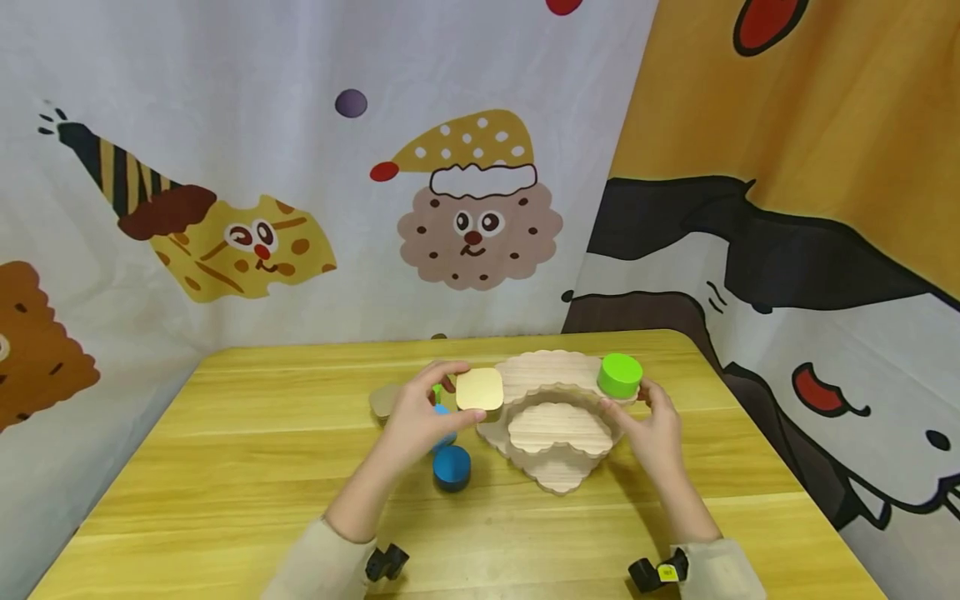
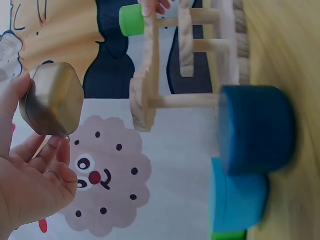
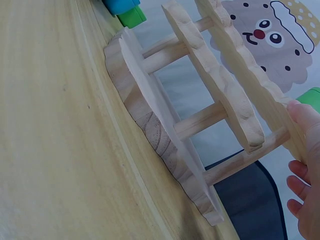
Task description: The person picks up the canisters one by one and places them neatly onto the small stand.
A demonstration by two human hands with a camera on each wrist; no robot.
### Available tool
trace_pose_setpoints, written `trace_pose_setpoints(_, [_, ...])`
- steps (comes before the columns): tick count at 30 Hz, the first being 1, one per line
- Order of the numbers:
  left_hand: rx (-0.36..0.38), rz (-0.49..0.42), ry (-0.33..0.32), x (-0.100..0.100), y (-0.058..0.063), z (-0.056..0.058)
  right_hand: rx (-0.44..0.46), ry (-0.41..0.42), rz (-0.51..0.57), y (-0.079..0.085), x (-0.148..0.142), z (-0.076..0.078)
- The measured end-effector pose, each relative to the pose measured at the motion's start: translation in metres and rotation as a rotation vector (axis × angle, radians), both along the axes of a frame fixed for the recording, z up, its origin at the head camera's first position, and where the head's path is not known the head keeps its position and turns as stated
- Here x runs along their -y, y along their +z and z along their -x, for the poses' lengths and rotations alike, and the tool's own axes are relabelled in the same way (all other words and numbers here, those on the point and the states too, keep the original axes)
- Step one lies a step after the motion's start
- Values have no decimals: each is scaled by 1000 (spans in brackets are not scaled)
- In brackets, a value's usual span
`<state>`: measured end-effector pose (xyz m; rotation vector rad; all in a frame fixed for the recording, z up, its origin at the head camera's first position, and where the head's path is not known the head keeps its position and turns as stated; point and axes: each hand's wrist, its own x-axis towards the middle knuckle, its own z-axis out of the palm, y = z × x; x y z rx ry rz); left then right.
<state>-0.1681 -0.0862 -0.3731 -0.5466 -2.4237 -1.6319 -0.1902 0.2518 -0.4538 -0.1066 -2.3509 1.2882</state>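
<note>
Counter: tiered wood stand nr far edge, bit R of ctr; its top shelf runs L–R, approx parallel to that edge. R hand grips shelf's R end, thumb on top. L hand pinches gold box, held up off counter, just L of shelf's L end, so L hand's nearer that end. Green block sits on shelf's R end, by R hand. Dk blue block on counter, L of stand.

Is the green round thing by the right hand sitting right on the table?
No, the green round thing sits up on top of the wooden stand.
</note>
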Motion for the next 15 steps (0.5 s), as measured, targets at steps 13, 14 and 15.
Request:
trace_pose_setpoints(13, [6, -23, 10, -27, 13, 14, 13, -1, 1, 2, 0, 0])
trace_pose_setpoints(14, [4, -27, 7, -29, 13, 16, 12, -1, 0, 2, 0, 0])
trace_pose_setpoints(15, [2, -29, 5, -31, 14, 17, 12, -1, 0, 2, 0, 0])
